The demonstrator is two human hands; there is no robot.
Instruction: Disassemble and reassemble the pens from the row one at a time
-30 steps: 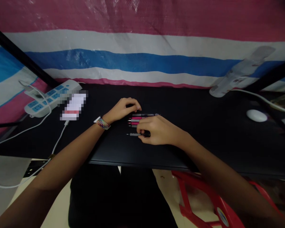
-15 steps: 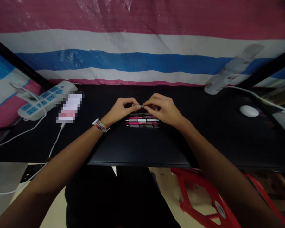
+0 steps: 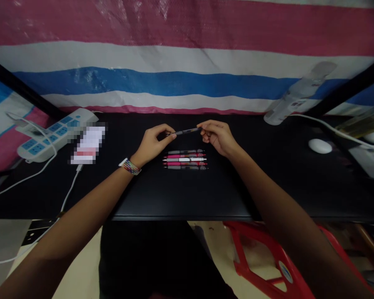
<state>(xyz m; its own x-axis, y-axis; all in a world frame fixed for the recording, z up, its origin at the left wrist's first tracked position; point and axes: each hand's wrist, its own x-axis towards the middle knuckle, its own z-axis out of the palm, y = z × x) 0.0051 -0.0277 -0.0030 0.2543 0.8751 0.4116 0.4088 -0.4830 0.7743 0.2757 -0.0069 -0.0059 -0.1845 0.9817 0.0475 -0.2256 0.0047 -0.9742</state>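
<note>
A dark pen (image 3: 187, 131) is stretched between my two hands, above the row of pens. My left hand (image 3: 153, 143) pinches its left end between thumb and fingers; a woven, colourful band is on that wrist. At the other end, the fingertips of my right hand (image 3: 218, 136) close on the pen. Below them on the black desk lie several pens side by side: a grey one (image 3: 187, 152) at the back, pink ones, a white pen (image 3: 185, 159) in the middle, and another grey pen (image 3: 185, 167) nearest me.
At left are a white power strip (image 3: 57, 135) and a blurred-out phone (image 3: 89, 145) with a cable (image 3: 70, 189). On the right stand a clear bottle (image 3: 286, 104) and a white mouse (image 3: 320, 145). A red plastic stool (image 3: 268, 253) is below the desk edge.
My hands have moved apart, so more of the dark pen shows between them. My right hand has turned and no longer covers the right ends of the pens on the desk.
</note>
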